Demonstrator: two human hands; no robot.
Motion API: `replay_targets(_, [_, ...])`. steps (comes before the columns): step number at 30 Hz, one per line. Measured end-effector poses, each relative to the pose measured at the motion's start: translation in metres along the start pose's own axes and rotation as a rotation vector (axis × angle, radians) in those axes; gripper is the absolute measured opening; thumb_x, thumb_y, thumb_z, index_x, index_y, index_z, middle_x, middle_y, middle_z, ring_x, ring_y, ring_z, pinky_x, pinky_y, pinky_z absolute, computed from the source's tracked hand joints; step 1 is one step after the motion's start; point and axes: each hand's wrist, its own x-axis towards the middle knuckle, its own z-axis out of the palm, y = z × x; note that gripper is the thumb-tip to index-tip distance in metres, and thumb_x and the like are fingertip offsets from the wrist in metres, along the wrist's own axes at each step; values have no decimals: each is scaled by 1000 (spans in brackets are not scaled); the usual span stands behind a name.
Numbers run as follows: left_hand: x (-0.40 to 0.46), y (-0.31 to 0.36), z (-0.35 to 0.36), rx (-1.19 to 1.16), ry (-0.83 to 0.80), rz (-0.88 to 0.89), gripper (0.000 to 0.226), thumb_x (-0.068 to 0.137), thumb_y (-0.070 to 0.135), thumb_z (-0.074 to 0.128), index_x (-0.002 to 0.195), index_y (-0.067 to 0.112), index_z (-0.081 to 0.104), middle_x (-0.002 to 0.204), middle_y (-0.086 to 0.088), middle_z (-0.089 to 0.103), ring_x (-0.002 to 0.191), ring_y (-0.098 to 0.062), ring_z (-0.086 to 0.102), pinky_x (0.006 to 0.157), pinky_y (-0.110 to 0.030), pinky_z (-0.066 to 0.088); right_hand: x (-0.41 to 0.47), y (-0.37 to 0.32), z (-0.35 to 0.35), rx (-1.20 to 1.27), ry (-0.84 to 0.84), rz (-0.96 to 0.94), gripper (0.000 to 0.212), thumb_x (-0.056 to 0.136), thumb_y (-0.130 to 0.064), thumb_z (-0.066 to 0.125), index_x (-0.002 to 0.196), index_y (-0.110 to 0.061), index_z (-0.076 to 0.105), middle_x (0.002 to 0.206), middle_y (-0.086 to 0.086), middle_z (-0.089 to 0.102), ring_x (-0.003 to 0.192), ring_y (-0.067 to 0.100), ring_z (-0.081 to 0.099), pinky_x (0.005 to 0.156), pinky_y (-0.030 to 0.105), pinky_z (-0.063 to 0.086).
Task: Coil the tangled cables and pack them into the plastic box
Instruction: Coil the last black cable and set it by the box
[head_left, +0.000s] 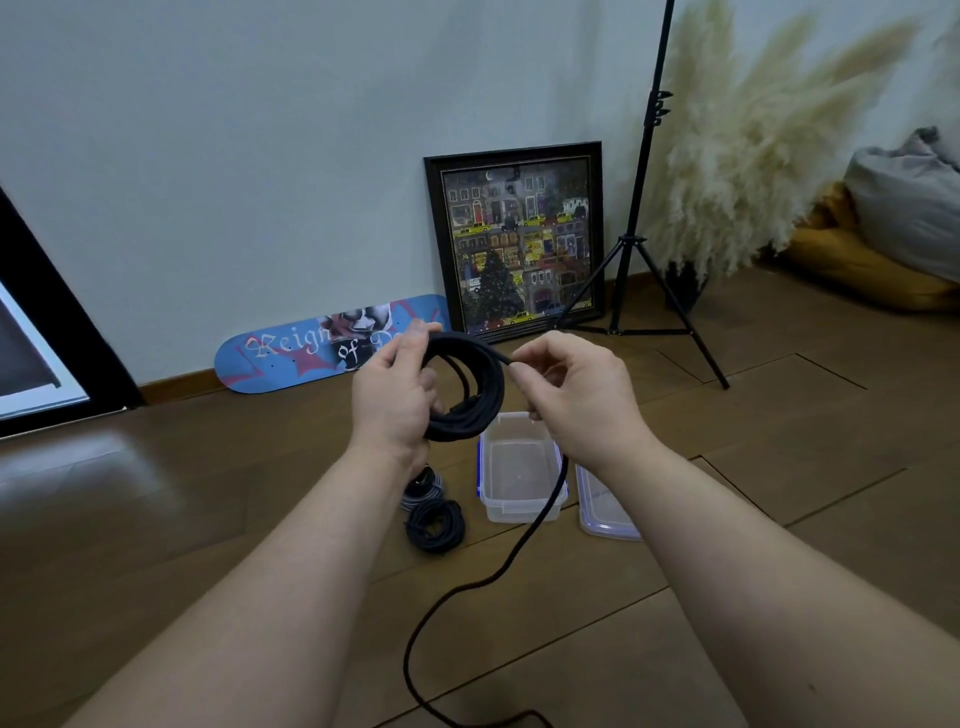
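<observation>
The black cable (470, 387) sits at the centre of the view, part wound into several loops and held up above the floor. The left hand (397, 395) has its fingers curled round the bundle at the coil's 9 o'clock side, gripping it. The right hand (566, 392) pinches the running strand at the coil's 2 o'clock edge between thumb and fingertips, the other fingers bent. From there the loose tail (467, 587) drops toward 6 o'clock and trails across the wooden floor (208, 509) out of view, so a fair length is left to wind. At 7 o'clock below the coil lie a finished dark coil (435, 525) and what looks like a second bundle (423, 488), partly hidden by the wrist. The plastic box (521, 467) stands open and empty at 5 o'clock, its lid (605, 509) just beside it. By this showing nothing is packed yet.
</observation>
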Motion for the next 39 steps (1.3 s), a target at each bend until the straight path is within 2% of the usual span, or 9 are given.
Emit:
replay_targets(6, [-5, -2, 5, -13, -62, 7, 27, 100, 35, 51, 91, 18, 69, 49, 7, 26, 42, -7, 20, 48, -26, 20, 3, -3, 7, -64, 123, 35, 12, 92, -23, 63, 84, -16, 69, 67, -13, 58, 65, 5, 53, 63, 24, 42])
replay_targets(10, [-8, -3, 9, 7, -79, 29, 23, 101, 29, 51, 95, 17, 70, 49, 9, 29, 43, -6, 22, 48, -25, 20, 5, -4, 13, -81, 143, 51, 10, 95, -19, 57, 98, -21, 67, 68, -16, 54, 67, 6, 52, 66, 27, 42])
replay_targets(14, [-6, -2, 7, 13, -37, 35, 22, 101, 28, 51, 91, 19, 69, 46, 14, 39, 43, -4, 25, 48, -24, 22, 0, -3, 14, -224, -2, -118, 40, 97, -19, 54, 135, -26, 56, 94, -3, 51, 84, 20, 56, 75, 38, 48])
replay_targets(18, [-3, -1, 6, -21, 12, 32, 20, 99, 27, 54, 86, 21, 68, 46, 15, 40, 43, -5, 25, 46, -22, 24, -6, -4, 14, -316, -230, -154, 82, 82, -51, 68, 150, -24, 31, 133, -4, 39, 112, 18, 54, 91, 38, 49])
replay_targets(21, [-3, -2, 7, -24, 33, 26, 19, 99, 29, 55, 91, 20, 70, 46, 15, 42, 45, -6, 26, 46, -22, 25, -7, -5, 14, -389, -289, -189, 105, 74, -62, 70, 154, -35, 8, 143, -5, 30, 115, 21, 54, 88, 41, 53])
replay_targets(24, [-3, -4, 8, -2, 23, 22, 23, 98, 31, 56, 103, 15, 72, 49, 17, 44, 46, -6, 28, 46, -23, 28, -6, -5, 14, -457, -291, -203, 104, 74, -64, 68, 152, -47, 1, 147, -3, 28, 114, 25, 56, 86, 43, 53])
replay_targets(28, [-3, -5, 8, 21, 23, 8, 21, 98, 30, 56, 100, 17, 73, 59, 14, 53, 45, -5, 32, 45, -21, 31, -6, -5, 20, -463, -285, -182, 103, 75, -64, 68, 154, -35, 9, 156, -3, 26, 126, 28, 51, 96, 42, 49])
replay_targets(33, [-2, -3, 12, -137, 77, -77, 19, 96, 29, 56, 88, 21, 70, 54, 10, 48, 48, -8, 29, 48, -22, 27, -5, -8, 21, -458, -191, -159, 93, 77, -62, 67, 151, -22, 27, 138, 0, 50, 122, 22, 52, 95, 38, 47])
replay_targets(39, [0, -10, 14, -52, 112, -33, 22, 97, 33, 58, 84, 19, 68, 49, 10, 34, 46, -8, 24, 47, -24, 24, -5, -10, 31, -494, -220, -146, 82, 79, -58, 68, 144, -21, 34, 123, 0, 58, 113, 24, 57, 89, 38, 48])
